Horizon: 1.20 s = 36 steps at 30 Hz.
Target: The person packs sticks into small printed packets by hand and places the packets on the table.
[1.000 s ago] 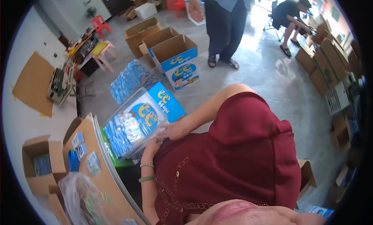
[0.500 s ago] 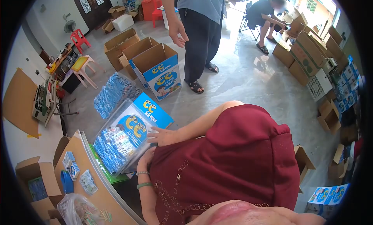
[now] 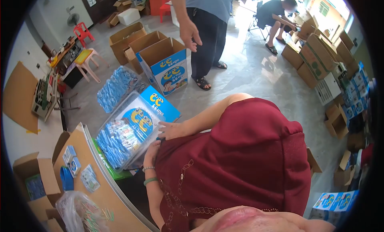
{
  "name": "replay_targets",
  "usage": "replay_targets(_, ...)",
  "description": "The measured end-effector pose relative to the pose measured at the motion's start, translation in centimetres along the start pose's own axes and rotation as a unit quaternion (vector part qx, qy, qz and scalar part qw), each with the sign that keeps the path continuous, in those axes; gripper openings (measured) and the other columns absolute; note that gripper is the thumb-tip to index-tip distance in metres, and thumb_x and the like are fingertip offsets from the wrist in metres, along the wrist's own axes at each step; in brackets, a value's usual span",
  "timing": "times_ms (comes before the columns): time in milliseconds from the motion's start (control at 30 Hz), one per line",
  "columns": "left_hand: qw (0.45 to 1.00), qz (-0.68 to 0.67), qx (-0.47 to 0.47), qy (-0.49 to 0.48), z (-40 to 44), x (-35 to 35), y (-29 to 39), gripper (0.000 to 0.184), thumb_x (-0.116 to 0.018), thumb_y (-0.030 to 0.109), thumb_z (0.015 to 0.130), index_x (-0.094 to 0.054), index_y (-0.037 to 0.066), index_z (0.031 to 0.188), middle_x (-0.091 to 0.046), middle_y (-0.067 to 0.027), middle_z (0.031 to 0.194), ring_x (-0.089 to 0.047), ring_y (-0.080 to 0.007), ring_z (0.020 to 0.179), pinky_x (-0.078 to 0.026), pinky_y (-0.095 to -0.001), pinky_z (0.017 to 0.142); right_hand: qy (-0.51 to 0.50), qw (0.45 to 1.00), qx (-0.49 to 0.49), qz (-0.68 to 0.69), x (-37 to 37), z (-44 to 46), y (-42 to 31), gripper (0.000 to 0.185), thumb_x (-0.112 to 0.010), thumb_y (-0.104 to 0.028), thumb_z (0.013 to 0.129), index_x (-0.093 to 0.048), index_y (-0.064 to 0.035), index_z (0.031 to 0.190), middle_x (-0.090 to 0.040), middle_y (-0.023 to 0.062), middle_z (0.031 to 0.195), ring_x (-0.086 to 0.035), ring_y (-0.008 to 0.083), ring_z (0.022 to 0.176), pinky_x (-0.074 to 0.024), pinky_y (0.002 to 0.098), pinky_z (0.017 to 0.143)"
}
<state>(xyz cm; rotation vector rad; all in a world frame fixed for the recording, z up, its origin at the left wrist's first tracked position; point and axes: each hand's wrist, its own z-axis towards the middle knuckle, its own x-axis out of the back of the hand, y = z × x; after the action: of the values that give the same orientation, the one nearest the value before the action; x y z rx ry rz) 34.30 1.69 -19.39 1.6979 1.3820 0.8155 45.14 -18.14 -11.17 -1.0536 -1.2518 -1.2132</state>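
A clear plastic bin (image 3: 113,117) stands in front of me, heaped with small blue-and-white packets (image 3: 114,144). At its far end is a blue printed panel (image 3: 138,122). My right hand (image 3: 173,130) rests at the bin's near side with its fingers spread over the rim. Just below it, my left hand (image 3: 151,155), with bracelets at the wrist, lies against the same side. Its fingertips are partly hidden, and a small dark item shows between the two hands. Under the bin, a green printed box (image 3: 105,158) sticks out.
On the wooden table (image 3: 96,204) lie small boxes (image 3: 72,162), a blue tape roll (image 3: 67,178), packets (image 3: 90,178) and a plastic bag (image 3: 76,208). Beyond the bin are a bag of blue packets (image 3: 117,88) and cartons (image 3: 166,66). A person (image 3: 208,36) stands nearby; another (image 3: 276,22) sits farther back.
The view has shifted slightly. The standing person's lowered hand has moved a little right, its fingers more apart. My hands stay at the bin's side.
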Motion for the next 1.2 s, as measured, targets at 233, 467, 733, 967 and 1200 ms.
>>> replay_targets(233,0.976,-0.215,-0.004,-0.014,-0.4,1.6,-2.7,0.018,-0.050,0.010,0.090,-0.060,0.003,0.104,-0.065,-0.0062,0.093,-0.062,-0.0129,0.077,-0.051,-0.0255,0.068,-0.052,0.996,0.029,-0.059,0.1,1.7,-1.1,0.020,-0.051,-0.024,0.078,-0.067,-0.0155,0.086,-0.050,0.0025,0.122,-0.050,0.0227,0.109,-0.0229,0.0526,0.104)
replay_targets(467,0.992,-0.107,0.063,-0.006,-2.1,1.3,2.7,0.019,-0.048,0.007,0.090,-0.060,0.002,0.105,-0.065,-0.0084,0.095,-0.064,-0.0152,0.080,-0.052,-0.0274,0.071,0.085,0.995,-0.010,0.043,-4.8,5.2,-1.7,0.017,-0.053,-0.022,0.074,-0.068,-0.0161,0.067,-0.055,0.0008,0.108,-0.052,0.0216,0.101,-0.0231,0.0517,0.106)
replay_targets(733,0.963,-0.183,0.070,-0.184,3.8,2.7,-2.9,0.021,-0.050,0.005,0.087,-0.062,0.002,0.103,-0.066,-0.0089,0.095,-0.063,-0.0160,0.084,-0.052,-0.0285,0.076,-0.156,0.982,-0.102,-0.031,-0.9,2.9,-0.9,0.016,-0.054,-0.021,0.075,-0.070,-0.0181,0.074,-0.055,-0.0040,0.110,-0.053,0.0183,0.103,-0.0192,0.0514,0.108)
replay_targets(967,0.949,-0.264,0.030,-0.172,2.1,3.1,-1.7,0.032,-0.051,-0.006,0.079,-0.060,0.001,0.108,-0.065,-0.0080,0.102,-0.063,-0.0176,0.090,-0.050,-0.0291,0.083,-0.038,0.996,-0.082,0.003,-3.0,4.1,-1.7,0.017,-0.054,-0.020,0.076,-0.070,-0.0182,0.078,-0.057,-0.0058,0.105,-0.053,0.0153,0.104,-0.0191,0.0506,0.108)
replay_targets(1200,0.957,-0.242,-0.012,-0.157,0.9,2.3,-1.0,0.042,-0.051,-0.006,0.073,-0.057,0.000,0.114,-0.056,-0.0041,0.118,-0.053,-0.0139,0.106,-0.042,-0.0261,0.090,0.091,0.969,-0.099,0.205,-4.0,4.0,-1.6,0.026,-0.053,-0.018,0.076,-0.068,-0.0159,0.097,-0.057,0.0010,0.109,-0.051,0.0154,0.110,-0.0162,0.0487,0.111)
